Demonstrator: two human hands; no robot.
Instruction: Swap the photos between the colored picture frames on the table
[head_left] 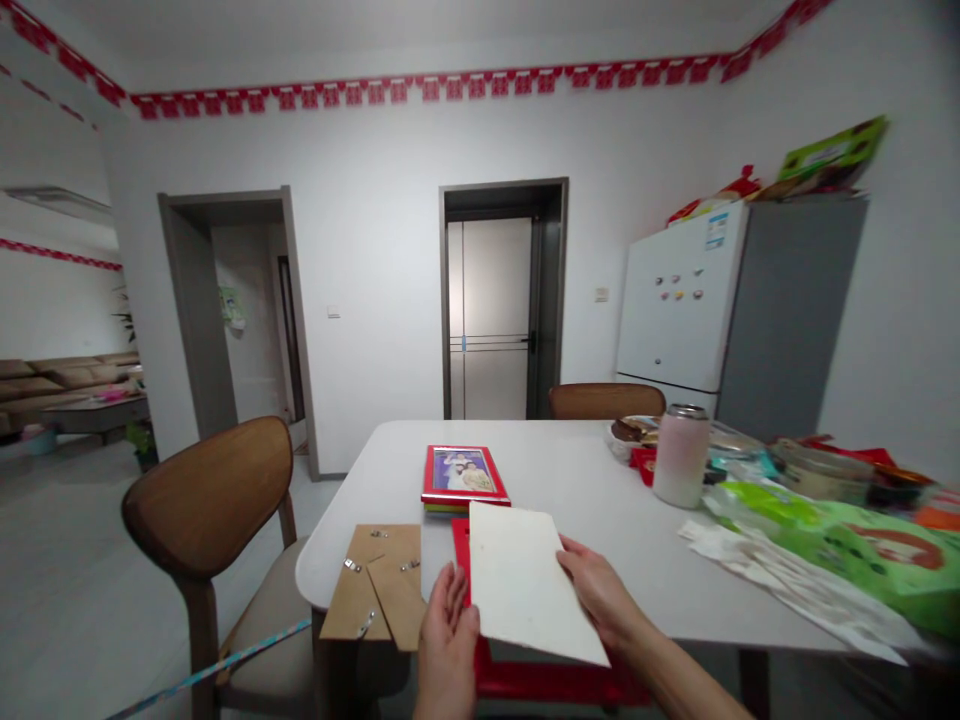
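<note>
A blank off-white sheet (529,580), stiff like card or a photo's back, is tilted above the table. My right hand (600,590) grips its right edge, thumb on top and fingers underneath. At the sheet's left edge my left hand (450,635) is held palm inward, fingers stretched out, the thumb by the edge. Below the sheet lies a red picture frame (555,682), mostly hidden. To the left is a brown backing board (360,580) with metal clips and a stand flap. Behind the sheet sits a stack of frames, topped by a red-framed photo (466,474).
On the table's right stand a pink-white thermos (681,458), a green packet (847,550), a white cloth (787,580) and a lidded tub (821,472). A wooden chair (217,500) is at the left, another chair (607,401) behind. The fridge (675,300) stands at the back right.
</note>
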